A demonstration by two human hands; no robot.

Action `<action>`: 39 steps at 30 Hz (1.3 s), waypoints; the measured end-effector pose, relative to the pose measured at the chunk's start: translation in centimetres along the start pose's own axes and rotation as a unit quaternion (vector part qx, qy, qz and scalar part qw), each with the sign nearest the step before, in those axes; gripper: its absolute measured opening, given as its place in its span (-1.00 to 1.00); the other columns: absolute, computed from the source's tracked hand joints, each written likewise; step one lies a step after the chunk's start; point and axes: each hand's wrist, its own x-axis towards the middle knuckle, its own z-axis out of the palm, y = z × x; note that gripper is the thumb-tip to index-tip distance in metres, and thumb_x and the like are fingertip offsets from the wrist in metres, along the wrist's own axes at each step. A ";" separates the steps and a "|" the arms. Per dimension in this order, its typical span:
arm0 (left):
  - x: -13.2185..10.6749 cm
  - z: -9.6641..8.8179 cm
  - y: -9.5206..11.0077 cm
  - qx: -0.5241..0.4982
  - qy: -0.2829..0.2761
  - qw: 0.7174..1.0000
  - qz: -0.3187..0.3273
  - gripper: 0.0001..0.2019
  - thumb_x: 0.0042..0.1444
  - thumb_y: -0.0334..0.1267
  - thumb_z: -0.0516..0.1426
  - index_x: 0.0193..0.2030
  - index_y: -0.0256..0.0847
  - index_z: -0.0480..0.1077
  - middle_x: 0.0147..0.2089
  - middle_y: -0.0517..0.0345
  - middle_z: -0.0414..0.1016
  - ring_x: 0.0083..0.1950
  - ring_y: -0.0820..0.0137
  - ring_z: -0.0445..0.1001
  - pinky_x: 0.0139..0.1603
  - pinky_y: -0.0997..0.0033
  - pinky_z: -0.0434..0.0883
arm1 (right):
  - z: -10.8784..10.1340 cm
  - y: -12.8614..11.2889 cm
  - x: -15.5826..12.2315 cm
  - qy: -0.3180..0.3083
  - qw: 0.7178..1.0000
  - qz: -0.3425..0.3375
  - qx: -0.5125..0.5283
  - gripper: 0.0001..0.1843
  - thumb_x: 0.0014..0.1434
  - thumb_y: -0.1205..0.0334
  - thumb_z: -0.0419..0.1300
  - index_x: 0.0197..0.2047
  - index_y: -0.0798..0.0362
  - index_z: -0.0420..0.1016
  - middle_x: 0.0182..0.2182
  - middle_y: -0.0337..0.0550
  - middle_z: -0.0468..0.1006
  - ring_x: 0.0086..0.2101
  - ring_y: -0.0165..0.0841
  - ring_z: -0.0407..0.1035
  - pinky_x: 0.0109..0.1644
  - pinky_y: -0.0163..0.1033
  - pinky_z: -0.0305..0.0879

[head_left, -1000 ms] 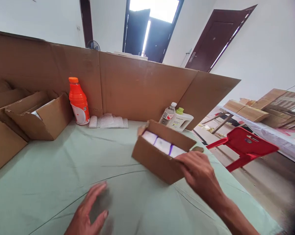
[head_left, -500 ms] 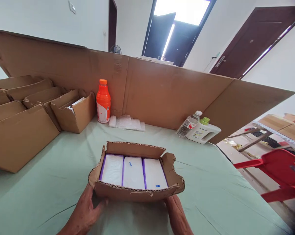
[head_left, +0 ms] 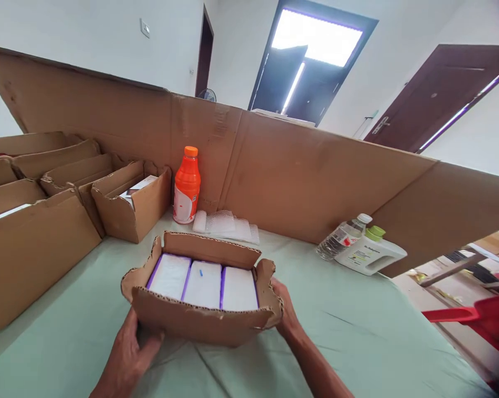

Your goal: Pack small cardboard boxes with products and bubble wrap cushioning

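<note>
Cardboard box point(head_left: 191, 326) is open at the top and lies in front of the person, over the green tablecloth point(head_left: 348, 342); whether its bottom presses fully on the cloth, I cannot tell. Its long axis goes roughly from left to right, so each short end faces one hand, and neither hand is clearly nearer. The left hand point(head_left: 129, 348) grasps the left end from low, with the thumb along the near wall and the other fingers mostly hidden. The right hand point(head_left: 288, 309) grasps the right end from outside, its fingertips partly covered by the raised, torn end flap. Behind everything stands a tall cardboard panel point(head_left: 299, 171), which closes the far side. To the left, well apart from the left hand, a group of other boxes point(head_left: 37, 254) limits the room on that side. An orange bottle point(head_left: 187, 190) stands upright beyond the box, near these boxes. Far to the right, a white jug point(head_left: 369, 257) and a clear bottle point(head_left: 340, 240) are side by side, away from the right hand. Some bubble wrap point(head_left: 228, 226) lies flat just behind the box. Inside, three white packs point(head_left: 203, 287) with purple edges sit in one row along the length.
</note>
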 end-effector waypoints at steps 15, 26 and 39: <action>-0.8 1.6 -2.1 0.022 0.025 0.998 -0.046 -0.47 0.08 0.02 0.08 0.14 -0.22 0.32 0.10 -0.20 0.49 0.21 -0.12 0.43 0.22 -0.11 0.38 | 7.0 -1.7 22.0 0.012 0.999 0.028 -0.029 -0.83 -0.02 0.14 0.33 -0.44 0.09 0.54 -0.54 -0.26 0.50 -0.44 -0.38 0.39 -0.27 -0.23 0.35; 0.7 0.1 -0.1 -0.028 -0.014 1.000 -0.001 -0.35 -0.02 0.02 0.20 0.17 -0.27 0.28 0.08 -0.14 0.52 0.16 -0.02 0.47 0.18 0.05 0.42 | -7.4 -2.3 0.1 0.202 0.972 0.001 0.116 -0.64 -0.07 -0.04 0.40 -0.31 0.06 0.58 -0.50 -0.24 0.48 -0.48 -0.40 0.32 -0.36 -0.25 0.35; -0.7 -2.1 3.6 0.040 -0.021 0.998 -0.051 -0.38 -0.11 0.05 0.21 0.10 -0.14 0.29 0.03 -0.03 0.49 0.09 -0.02 0.47 0.17 -0.05 0.38 | -20.1 8.3 -22.2 0.332 0.876 0.163 -0.311 -0.56 -0.05 -0.16 0.21 -0.23 -0.05 0.65 0.12 0.12 0.50 -0.07 0.07 0.46 -0.05 0.22 0.39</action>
